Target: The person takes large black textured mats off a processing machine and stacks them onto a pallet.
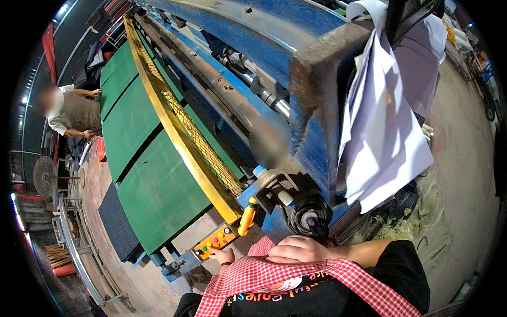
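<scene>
We note the left hand [222,257], fingers narrow and empty, touching the orange button panel [215,242] just ahead of it, while the right hand [297,250] rests curled, farther off, on the checked cloth [253,274].

You see no packages or screens. Loose white paper sheets [383,132], rectangular and overlapping, hang clipped at the right end of the blue machine frame [317,84], far right of you; any writing is unreadable.
</scene>
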